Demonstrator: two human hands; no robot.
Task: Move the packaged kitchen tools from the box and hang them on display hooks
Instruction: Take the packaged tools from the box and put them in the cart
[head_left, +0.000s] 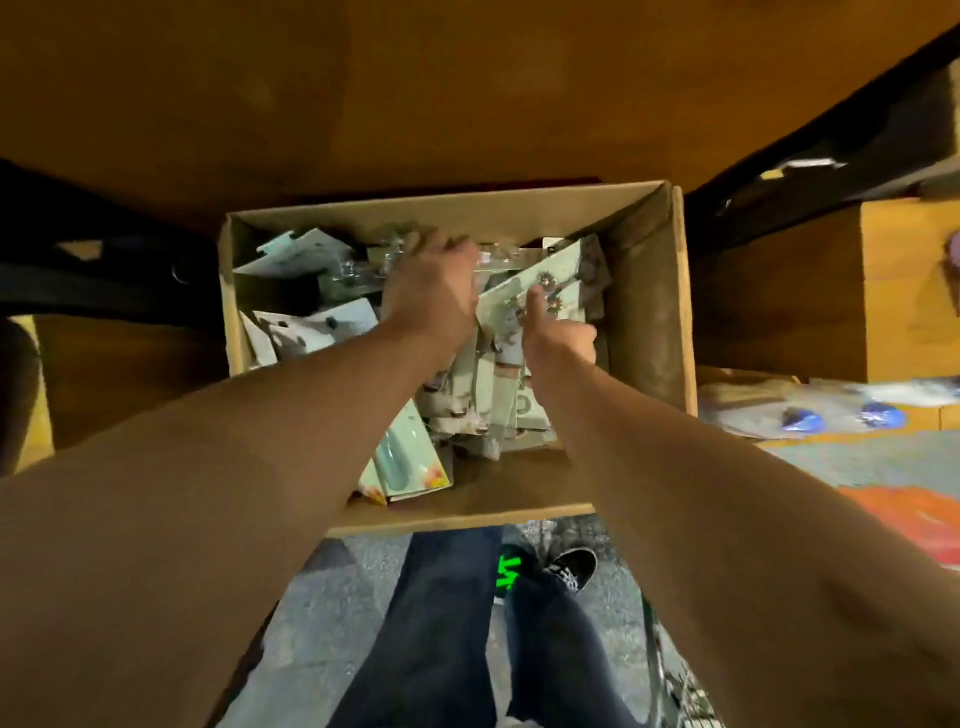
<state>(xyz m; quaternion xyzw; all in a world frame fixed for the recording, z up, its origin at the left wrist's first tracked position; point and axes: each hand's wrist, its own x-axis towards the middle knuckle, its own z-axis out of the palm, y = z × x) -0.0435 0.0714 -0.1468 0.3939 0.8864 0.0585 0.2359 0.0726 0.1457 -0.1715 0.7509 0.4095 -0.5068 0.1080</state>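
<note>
An open cardboard box (649, 312) sits below me, filled with several packaged kitchen tools on pale green cards. My left hand (431, 291) reaches deep into the box's far middle, fingers curled over a clear-fronted package (363, 270) there. My right hand (558, 332) grips a stack of carded packages (550, 275), thumb pressed on the top card's face, fingers hidden behind. A mint-green tool in its pack (410, 457) lies at the box's near left. No display hooks are in view.
A wooden shelf surface (467, 88) runs across the top. A wooden block (909, 280) and flat packaged goods (831, 410) lie to the right. Dark straps (104, 291) cross the left. My legs and shoes (566, 571) stand on speckled floor below the box.
</note>
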